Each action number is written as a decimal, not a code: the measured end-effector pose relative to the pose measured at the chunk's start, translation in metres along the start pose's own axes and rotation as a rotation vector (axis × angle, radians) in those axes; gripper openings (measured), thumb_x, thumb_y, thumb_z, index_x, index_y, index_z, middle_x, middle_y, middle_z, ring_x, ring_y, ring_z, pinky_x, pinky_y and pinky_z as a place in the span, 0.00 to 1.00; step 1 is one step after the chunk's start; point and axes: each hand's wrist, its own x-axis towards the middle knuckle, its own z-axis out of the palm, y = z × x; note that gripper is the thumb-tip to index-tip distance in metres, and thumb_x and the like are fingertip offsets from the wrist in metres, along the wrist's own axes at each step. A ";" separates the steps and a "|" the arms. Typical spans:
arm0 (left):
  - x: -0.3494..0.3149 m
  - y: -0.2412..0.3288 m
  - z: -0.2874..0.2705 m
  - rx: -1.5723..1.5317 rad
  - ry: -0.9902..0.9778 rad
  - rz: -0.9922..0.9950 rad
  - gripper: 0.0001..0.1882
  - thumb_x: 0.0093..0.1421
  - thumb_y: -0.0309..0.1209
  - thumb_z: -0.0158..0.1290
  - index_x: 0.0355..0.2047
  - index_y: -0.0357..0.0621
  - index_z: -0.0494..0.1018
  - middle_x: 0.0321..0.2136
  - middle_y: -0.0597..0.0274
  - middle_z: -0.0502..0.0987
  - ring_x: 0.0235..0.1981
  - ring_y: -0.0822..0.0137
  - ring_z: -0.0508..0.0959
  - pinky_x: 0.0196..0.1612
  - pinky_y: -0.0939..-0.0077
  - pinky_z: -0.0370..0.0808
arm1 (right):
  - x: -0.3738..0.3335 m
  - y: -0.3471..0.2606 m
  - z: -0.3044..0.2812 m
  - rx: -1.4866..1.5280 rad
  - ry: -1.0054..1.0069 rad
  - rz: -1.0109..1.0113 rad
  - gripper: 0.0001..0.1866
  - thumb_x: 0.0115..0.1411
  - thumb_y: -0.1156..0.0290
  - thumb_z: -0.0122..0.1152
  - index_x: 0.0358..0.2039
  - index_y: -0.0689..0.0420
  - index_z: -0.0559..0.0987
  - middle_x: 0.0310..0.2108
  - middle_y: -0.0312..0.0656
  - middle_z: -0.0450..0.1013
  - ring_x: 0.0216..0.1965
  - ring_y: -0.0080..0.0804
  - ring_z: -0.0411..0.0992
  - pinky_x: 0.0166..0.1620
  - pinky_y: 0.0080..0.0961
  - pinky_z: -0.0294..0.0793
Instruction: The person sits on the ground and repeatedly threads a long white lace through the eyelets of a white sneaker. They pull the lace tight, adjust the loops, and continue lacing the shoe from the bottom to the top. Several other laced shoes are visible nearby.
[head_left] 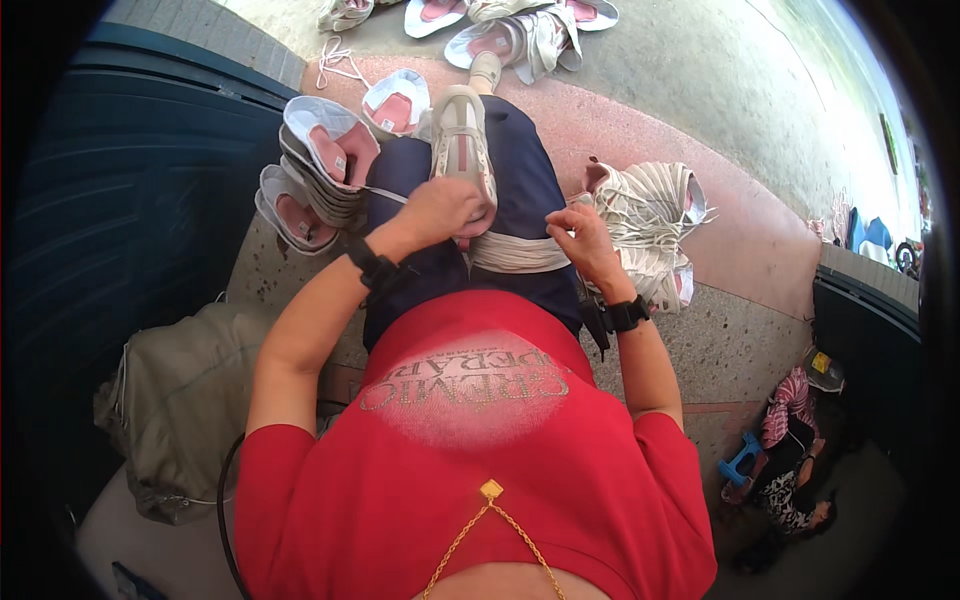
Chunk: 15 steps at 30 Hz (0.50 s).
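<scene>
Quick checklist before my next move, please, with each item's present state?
1. Shoe resting on the legs: ok, toe pointing away from the body.
2. Left hand at the shoe: ok, touching its near end.
3. Right hand holding a lace: cannot tell, fingertips too small.
4. Lace bundle near the right hand: ok, across the lap.
5. Loose lace clear of the left stack: not ok, it stretches toward it.

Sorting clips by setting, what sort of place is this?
Probably an informal shoe-work spot at a doorway: shoe uppers piled beside the seated person, what look like dark blue door panels on both sides, and bright, open paved ground ahead.
</scene>
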 end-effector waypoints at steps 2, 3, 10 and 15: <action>0.009 0.014 0.033 -0.126 -0.183 0.072 0.09 0.55 0.29 0.50 0.30 0.37 0.75 0.29 0.49 0.77 0.33 0.51 0.77 0.38 0.61 0.73 | -0.006 -0.005 0.001 -0.040 -0.080 -0.075 0.05 0.49 0.74 0.61 0.28 0.59 0.80 0.27 0.42 0.71 0.33 0.40 0.68 0.39 0.32 0.68; 0.011 0.017 0.044 -0.108 -0.165 0.095 0.08 0.54 0.29 0.50 0.29 0.37 0.75 0.29 0.49 0.77 0.33 0.51 0.77 0.39 0.61 0.73 | -0.007 -0.008 0.004 -0.065 -0.067 -0.141 0.04 0.48 0.74 0.61 0.27 0.58 0.80 0.27 0.41 0.70 0.33 0.40 0.68 0.39 0.33 0.68; 0.017 0.011 0.068 0.034 -0.264 0.124 0.06 0.52 0.27 0.50 0.30 0.40 0.74 0.29 0.51 0.75 0.34 0.51 0.76 0.40 0.61 0.72 | -0.004 -0.018 0.012 -0.242 -0.185 -0.226 0.07 0.48 0.75 0.62 0.31 0.57 0.79 0.29 0.41 0.71 0.35 0.40 0.68 0.41 0.33 0.68; 0.009 0.008 0.059 -0.128 -0.182 0.107 0.06 0.52 0.28 0.51 0.30 0.40 0.73 0.27 0.51 0.74 0.33 0.52 0.75 0.38 0.63 0.72 | -0.004 -0.013 0.012 -0.331 -0.237 -0.254 0.07 0.48 0.75 0.60 0.30 0.57 0.79 0.30 0.40 0.71 0.36 0.38 0.68 0.41 0.30 0.68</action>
